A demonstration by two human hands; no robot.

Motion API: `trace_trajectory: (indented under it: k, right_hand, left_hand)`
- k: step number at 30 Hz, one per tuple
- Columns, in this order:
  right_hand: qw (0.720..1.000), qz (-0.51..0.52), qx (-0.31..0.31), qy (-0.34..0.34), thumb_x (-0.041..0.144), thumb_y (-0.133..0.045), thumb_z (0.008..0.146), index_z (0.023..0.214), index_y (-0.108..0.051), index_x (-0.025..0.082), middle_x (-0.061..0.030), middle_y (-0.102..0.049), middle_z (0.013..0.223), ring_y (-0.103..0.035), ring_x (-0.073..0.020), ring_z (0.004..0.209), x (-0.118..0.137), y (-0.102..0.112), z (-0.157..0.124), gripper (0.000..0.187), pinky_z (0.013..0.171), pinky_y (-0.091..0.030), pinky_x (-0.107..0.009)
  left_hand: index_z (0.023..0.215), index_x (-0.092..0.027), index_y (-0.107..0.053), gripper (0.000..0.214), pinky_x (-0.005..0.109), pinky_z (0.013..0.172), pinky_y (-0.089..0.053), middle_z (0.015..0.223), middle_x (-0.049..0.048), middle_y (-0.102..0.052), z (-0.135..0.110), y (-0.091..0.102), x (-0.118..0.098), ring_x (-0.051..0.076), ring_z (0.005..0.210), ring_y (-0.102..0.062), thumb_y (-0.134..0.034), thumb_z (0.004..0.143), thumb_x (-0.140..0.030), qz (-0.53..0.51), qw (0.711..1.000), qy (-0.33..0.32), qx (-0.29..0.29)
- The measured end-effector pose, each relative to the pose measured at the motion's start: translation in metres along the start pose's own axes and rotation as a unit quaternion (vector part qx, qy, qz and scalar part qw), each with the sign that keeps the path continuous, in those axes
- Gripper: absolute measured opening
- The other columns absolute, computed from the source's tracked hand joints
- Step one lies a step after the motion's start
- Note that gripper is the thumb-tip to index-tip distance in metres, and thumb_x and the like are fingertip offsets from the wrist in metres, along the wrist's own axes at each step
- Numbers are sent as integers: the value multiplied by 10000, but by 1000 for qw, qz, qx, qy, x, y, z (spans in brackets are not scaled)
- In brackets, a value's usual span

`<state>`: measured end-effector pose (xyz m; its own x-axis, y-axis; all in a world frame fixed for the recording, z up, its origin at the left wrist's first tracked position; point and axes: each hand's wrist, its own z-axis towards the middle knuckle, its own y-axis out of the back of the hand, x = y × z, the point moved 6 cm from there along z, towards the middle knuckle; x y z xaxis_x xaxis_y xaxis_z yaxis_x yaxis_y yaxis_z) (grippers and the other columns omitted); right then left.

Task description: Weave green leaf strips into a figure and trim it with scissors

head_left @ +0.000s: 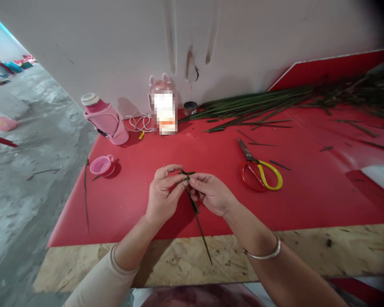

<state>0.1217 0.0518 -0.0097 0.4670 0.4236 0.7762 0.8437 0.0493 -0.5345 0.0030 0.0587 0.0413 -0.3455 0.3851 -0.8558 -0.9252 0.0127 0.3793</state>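
Over the middle of the red table covering, my left hand (166,192) and my right hand (211,192) meet at their fingertips. Both pinch a small folded bundle of green leaf strips (193,202). One long thin strip hangs from it down past the board's front edge. Thumbs and fingers hide much of the folded part. To the right of my right hand lie scissors (260,170) with one red and one yellow handle loop, blades pointing away from me.
A pink cup (102,165) and a pink bottle (105,119) in a carrier stand left. Behind are a white cable (139,123), a blurred phone-like object (164,111) and a small round tin (190,108). Long green leaves (259,102) lie along the wall; loose scraps are scattered right.
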Motion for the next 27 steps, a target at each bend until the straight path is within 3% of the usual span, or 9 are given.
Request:
trace_trajectory:
  k: [4,7,11,15,19,22,27]
  right_hand:
    - [1000,-1,-21,16,344,-784,559,612,-636,167,45,-567,533,-446,-44,429,3,3,1,237,431,-335,-187]
    - [999,-5,-32,30,333,-789,551,568,-602,164,57,-539,492,-429,-40,408,7,4,0,253,417,-320,-182]
    - [998,-21,-38,38,338,-785,560,574,-596,167,56,-538,482,-431,-46,404,9,6,0,255,412,-323,-184]
    - [998,-41,-32,39,340,-769,582,560,-594,163,58,-517,459,-424,-46,402,10,6,0,250,421,-327,-188]
    - [999,-43,-32,7,328,-782,540,553,-591,161,55,-525,459,-424,-48,390,10,7,-1,255,413,-331,-195]
    - [998,-49,-33,10,326,-783,527,541,-578,161,58,-514,450,-425,-47,389,13,7,-2,263,406,-335,-192]
    - [996,-82,10,24,356,-722,633,583,-607,166,36,-556,504,-463,-56,420,15,4,-3,227,431,-378,-198]
  left_hand:
    - [895,-258,-707,166,393,897,-422,1093,66,-630,-2,3,-11,203,1007,-543,-571,808,-220,97,992,-82,-4]
    - [924,-240,-702,191,375,864,-438,1072,75,-635,-5,2,-17,201,982,-549,-550,814,-205,109,990,-84,7]
    - [960,-208,-697,204,328,837,-467,999,82,-641,-7,-3,-14,188,934,-583,-579,797,-238,19,1000,1,23]
    - [891,-223,-721,174,290,768,-498,906,52,-671,-11,-6,-2,170,833,-621,-615,775,-299,-64,992,104,0]
    - [836,-236,-732,142,274,730,-501,846,33,-690,-13,-6,-1,159,771,-627,-658,738,-307,-65,990,126,-17]
    - [822,-234,-731,124,257,732,-493,837,26,-695,-12,-6,-4,147,771,-623,-660,739,-292,-82,988,129,5]
    - [791,-205,-723,125,254,729,-482,774,19,-686,-11,-10,7,131,741,-606,-648,750,-296,-183,963,197,32]
